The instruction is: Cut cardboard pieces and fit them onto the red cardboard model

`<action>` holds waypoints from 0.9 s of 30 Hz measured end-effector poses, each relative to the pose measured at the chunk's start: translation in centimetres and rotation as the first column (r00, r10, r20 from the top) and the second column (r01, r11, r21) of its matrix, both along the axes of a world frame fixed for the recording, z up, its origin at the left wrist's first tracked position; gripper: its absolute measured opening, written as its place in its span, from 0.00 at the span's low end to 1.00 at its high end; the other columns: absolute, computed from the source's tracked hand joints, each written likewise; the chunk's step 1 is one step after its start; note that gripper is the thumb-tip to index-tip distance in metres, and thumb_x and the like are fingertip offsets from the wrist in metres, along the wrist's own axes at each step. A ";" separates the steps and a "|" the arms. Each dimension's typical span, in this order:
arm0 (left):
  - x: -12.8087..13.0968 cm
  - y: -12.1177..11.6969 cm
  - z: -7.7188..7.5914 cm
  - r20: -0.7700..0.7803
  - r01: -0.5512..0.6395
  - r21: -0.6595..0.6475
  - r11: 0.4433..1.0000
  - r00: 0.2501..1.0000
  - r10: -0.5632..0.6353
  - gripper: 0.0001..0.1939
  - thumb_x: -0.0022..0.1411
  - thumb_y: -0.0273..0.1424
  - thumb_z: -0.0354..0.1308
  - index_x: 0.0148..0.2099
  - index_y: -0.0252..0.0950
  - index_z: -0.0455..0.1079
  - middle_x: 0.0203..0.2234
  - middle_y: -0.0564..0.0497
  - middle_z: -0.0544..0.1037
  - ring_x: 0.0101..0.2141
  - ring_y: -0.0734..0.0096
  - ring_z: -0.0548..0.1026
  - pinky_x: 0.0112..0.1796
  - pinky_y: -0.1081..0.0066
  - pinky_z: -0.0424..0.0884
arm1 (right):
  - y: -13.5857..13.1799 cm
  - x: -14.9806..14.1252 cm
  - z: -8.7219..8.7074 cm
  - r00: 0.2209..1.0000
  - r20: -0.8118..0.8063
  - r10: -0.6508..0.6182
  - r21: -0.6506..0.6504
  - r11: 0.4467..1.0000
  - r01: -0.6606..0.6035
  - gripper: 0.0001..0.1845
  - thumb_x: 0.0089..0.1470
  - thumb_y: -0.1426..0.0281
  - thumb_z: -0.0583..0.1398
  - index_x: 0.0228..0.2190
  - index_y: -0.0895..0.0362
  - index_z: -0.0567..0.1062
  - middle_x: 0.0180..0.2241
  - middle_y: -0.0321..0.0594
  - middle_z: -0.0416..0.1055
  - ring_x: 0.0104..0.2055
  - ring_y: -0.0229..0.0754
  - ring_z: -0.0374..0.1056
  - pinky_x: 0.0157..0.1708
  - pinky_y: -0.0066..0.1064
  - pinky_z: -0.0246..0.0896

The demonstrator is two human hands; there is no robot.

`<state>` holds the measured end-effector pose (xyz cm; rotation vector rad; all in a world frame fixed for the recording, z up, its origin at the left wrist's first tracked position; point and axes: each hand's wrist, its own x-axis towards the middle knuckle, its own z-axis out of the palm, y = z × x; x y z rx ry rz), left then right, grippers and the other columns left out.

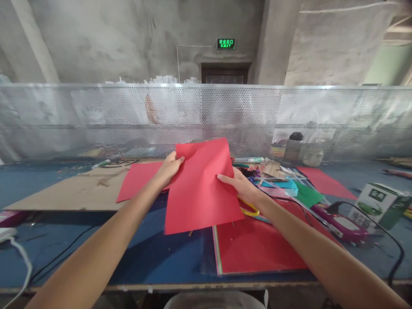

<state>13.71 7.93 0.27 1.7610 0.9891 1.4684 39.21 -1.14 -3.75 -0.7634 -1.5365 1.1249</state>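
A sheet of red paper (199, 189) is held up over the blue table, slightly bent near its right side. My left hand (173, 166) grips its left edge, with the thumb on the front face. On the right edge, my right hand (240, 183) pinches it, thumb in front and the other fingers behind. Below and to the right lies a stack of coloured paper (257, 253) with a red sheet on top. Yellow scissor handles (249, 209) show just under my right hand. Another red sheet (138, 178) rests on the cardboard behind my left forearm.
Flat cardboard (74, 189) lies at the left. Craft scraps, pens and a green sheet (307, 194) crowd the right, near a purple device (341, 225), a white-green box (376, 206) and a black cable (397, 253). A perforated metal screen (128, 116) stands along the back.
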 end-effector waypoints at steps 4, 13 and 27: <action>-0.3 0.2 -2.0 -0.487 0.047 0.110 0.993 0.873 0.013 0.17 0.64 0.48 0.55 0.32 0.41 0.72 0.28 0.45 0.80 0.37 0.53 0.79 0.39 0.64 0.71 | 0.5 2.6 1.5 0.974 0.147 -0.173 -0.037 0.983 0.180 0.29 0.51 0.62 0.68 0.53 0.55 0.72 0.51 0.47 0.78 0.46 0.53 0.77 0.46 0.45 0.75; -2.7 -0.6 -0.6 -0.984 -0.006 -0.126 0.992 0.131 -0.124 0.32 0.70 0.55 0.40 0.35 0.39 0.76 0.24 0.45 0.82 0.34 0.57 0.79 0.39 0.65 0.67 | 0.7 7.6 1.9 0.767 0.619 0.167 -0.228 0.973 -0.028 0.39 0.48 0.54 0.71 0.60 0.48 0.70 0.56 0.43 0.75 0.53 0.56 0.74 0.49 0.43 0.75; -10.0 1.2 1.9 -0.971 -0.103 0.226 0.969 0.054 0.233 0.08 0.57 0.27 0.57 0.40 0.38 0.73 0.36 0.45 0.78 0.34 0.61 0.74 0.34 0.67 0.64 | 1.4 7.7 1.9 0.753 0.652 -0.088 -0.013 0.992 0.127 0.45 0.50 0.53 0.69 0.65 0.51 0.66 0.65 0.49 0.64 0.63 0.62 0.64 0.60 0.48 0.67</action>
